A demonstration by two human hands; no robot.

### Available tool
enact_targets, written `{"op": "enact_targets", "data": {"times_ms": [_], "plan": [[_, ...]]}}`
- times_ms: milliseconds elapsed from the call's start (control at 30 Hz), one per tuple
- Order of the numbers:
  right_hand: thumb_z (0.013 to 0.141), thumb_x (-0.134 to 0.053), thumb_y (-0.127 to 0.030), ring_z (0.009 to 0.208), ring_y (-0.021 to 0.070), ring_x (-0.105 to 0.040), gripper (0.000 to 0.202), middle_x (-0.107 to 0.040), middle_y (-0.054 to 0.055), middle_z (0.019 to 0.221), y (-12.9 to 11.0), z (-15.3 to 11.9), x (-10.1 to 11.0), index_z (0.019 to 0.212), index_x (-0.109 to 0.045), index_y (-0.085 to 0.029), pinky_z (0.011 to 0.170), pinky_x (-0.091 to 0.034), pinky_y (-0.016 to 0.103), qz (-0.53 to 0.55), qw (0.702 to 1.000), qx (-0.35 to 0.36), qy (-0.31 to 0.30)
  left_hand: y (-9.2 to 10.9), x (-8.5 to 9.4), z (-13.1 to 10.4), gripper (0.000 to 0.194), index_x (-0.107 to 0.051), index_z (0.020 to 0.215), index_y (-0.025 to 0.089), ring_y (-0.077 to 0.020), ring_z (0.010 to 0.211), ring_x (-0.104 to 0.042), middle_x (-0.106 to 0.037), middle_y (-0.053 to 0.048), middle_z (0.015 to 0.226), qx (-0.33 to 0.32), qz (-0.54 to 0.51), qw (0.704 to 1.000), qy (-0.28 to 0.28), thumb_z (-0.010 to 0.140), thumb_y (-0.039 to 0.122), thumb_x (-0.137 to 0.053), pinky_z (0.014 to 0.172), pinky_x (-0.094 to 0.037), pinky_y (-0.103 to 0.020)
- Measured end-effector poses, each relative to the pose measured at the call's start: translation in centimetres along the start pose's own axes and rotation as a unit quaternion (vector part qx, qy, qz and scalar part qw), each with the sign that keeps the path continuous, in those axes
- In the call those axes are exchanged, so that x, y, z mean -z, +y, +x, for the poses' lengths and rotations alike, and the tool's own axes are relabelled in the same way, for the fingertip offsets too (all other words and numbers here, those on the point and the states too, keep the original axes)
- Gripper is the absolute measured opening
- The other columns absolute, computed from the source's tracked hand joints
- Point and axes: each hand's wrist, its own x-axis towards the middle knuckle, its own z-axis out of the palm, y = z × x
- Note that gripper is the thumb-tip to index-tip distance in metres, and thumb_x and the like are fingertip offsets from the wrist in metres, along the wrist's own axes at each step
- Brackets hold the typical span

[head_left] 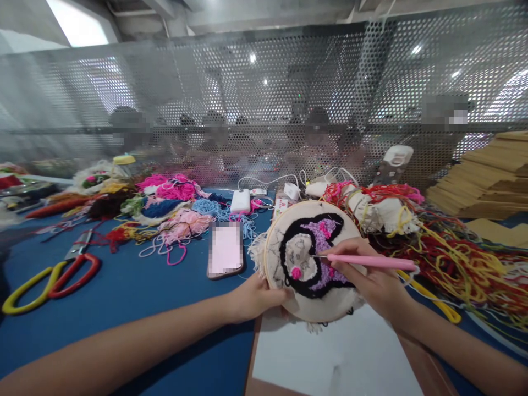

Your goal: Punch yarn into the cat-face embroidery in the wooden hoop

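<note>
My left hand (264,297) grips the lower left rim of a round embroidery hoop (330,314), thumb on the front and fingers hidden behind. Cream cloth is stretched in the hoop, carrying a tufted design (317,286) in black, purple and bright pink yarn, with a pale drawn area in its middle. Closed around a pink-handled punch needle (371,262) is my right hand (367,275). Its metal tip points left and meets the cloth, or nearly so, at the edge of the pale area. White yarn trails from the handle's end.
Scissors (74,269) with yellow and red handles lie at left. A phone (225,250) and a white power bank (240,201) are near the middle. Yarn heaps (474,264) spread along both sides. White paper (330,352) lies below the hoop; brown paper (482,176) is stacked right, before a perforated screen (256,99).
</note>
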Motion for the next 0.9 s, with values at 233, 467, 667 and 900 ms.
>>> {"op": "enact_targets", "data": {"times_ms": [233, 467, 667, 900], "plan": [[0.086, -0.057, -0.02, 0.089, 0.0161, -0.064, 0.011, -0.068, 0.002, 0.094, -1.2, -0.1, -0.2, 0.096, -0.06, -0.025, 0.081, -0.051, 0.029, -0.046, 0.992, 0.114, -0.033, -0.4, 0.3, -0.2, 0.022, -0.064, 0.082, 0.011, -0.0122, 0.063, -0.055, -0.062, -0.004, 0.073, -0.015, 0.039, 0.999, -0.012, 0.073, 0.031, -0.065, 0.061, -0.049, -0.024], [0.081, -0.063, -0.018, 0.079, 0.0154, -0.064, 0.008, -0.067, 0.003, 0.087, -1.4, 0.4, -1.0, 0.087, -0.064, -0.022, 0.068, -0.051, 0.026, -0.099, 0.983, 0.152, 0.024, 0.7, -0.9, -0.7, 0.018, -0.065, 0.083, 0.013, -0.0138, 0.068, -0.054, -0.064, -0.004, 0.075, -0.083, 0.101, 0.991, -0.017, 0.072, 0.027, -0.065, 0.062, -0.048, -0.023], [0.082, -0.063, -0.02, 0.081, 0.0144, -0.062, 0.007, -0.066, 0.001, 0.086, -1.2, 0.2, -1.0, 0.088, -0.062, -0.024, 0.072, -0.049, 0.026, -0.024, 0.998, 0.066, 0.004, 0.2, -0.8, -0.5, 0.018, -0.063, 0.083, 0.012, -0.0115, 0.063, -0.052, -0.061, -0.003, 0.074, -0.034, 0.056, 0.998, 0.007, 0.071, 0.025, -0.065, 0.059, -0.047, -0.023], [0.085, -0.059, -0.026, 0.085, 0.0152, -0.061, 0.004, -0.066, 0.001, 0.086, -1.0, -0.1, -0.3, 0.088, -0.061, -0.025, 0.074, -0.049, 0.025, 0.06, 0.997, -0.039, 0.03, -0.3, -0.4, -0.1, 0.02, -0.061, 0.079, 0.011, -0.0104, 0.057, -0.054, -0.06, -0.002, 0.069, -0.017, 0.008, 1.0, 0.018, 0.071, 0.028, -0.067, 0.055, -0.048, -0.022]]}}
